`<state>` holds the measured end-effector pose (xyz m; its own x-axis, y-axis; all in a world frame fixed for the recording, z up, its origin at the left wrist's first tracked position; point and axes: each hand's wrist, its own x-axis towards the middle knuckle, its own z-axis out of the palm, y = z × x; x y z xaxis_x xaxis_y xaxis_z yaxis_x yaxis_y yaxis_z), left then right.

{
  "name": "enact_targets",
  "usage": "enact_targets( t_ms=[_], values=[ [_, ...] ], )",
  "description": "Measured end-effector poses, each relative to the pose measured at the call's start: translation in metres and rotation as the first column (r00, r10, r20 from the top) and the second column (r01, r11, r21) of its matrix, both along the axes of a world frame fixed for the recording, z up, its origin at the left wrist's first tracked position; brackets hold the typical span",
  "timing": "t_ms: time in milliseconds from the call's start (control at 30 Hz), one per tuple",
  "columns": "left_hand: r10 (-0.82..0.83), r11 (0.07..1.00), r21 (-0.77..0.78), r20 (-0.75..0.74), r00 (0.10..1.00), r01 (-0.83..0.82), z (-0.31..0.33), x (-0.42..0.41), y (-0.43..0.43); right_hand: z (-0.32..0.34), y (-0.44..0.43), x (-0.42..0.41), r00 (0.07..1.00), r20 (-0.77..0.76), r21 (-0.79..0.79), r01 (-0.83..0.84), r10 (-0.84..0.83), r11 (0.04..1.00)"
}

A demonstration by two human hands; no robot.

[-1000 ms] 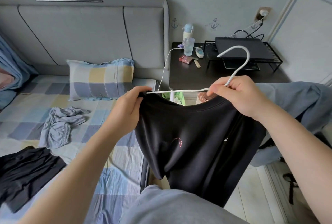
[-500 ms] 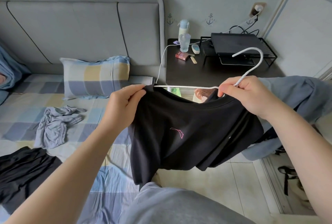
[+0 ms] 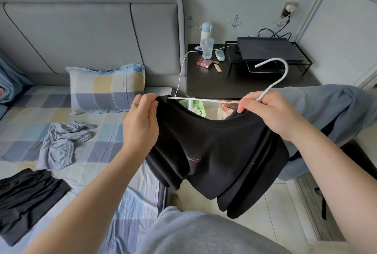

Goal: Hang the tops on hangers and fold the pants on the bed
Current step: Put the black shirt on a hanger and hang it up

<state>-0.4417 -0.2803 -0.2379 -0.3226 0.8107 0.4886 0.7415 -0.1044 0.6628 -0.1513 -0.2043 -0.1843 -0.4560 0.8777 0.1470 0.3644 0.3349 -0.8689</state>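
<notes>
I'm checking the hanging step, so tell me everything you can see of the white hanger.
The white hanger is thin and wire-like, with a twisted neck and a curved hook rising up-right in front of the nightstand. The right hand grips the neck. One arm runs nearly level leftward into the shoulder of the black top, which the left hand pinches; the other arm is hidden.

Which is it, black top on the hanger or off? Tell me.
Partly on: the hanger bar enters the top at the left hand; the right hand pinches collar and hook neck. Right shoulder: cannot tell.
</notes>
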Motion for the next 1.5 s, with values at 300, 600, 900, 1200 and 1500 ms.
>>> enact_targets(
  t_ms=[300, 600, 900, 1200, 1500],
  values=[
    [-0.313, 0.950, -0.067, -0.139, 0.940, 0.306, 0.050, -0.029, 0.008, 0.014, -0.003, 0.020, 0.982, 0.132, -0.137, -0.116, 0.134, 0.984],
    [-0.524, 0.793, -0.431, -0.120, 0.843, 0.431, 0.078, 0.003, 0.032, 0.003, -0.022, -0.005, 0.999, 0.007, 0.031, -0.045, 0.045, 0.998],
    [-0.555, 0.743, -0.422, 0.044, 0.831, 0.519, 0.058, -0.010, 0.014, -0.002, -0.028, 0.010, 0.993, -0.066, 0.049, 0.096, -0.093, 0.994],
    [-0.630, 0.756, -0.321, -0.122, 0.767, 0.570, 0.051, 0.008, 0.005, -0.004, -0.030, 0.008, 0.995, 0.065, -0.027, -0.080, 0.082, 0.996],
    [-0.505, 0.855, -0.225, -0.151, 0.850, 0.468, 0.038, 0.015, 0.007, 0.010, -0.022, 0.001, 0.989, 0.124, -0.023, -0.084, 0.086, 0.996]
  ],
)
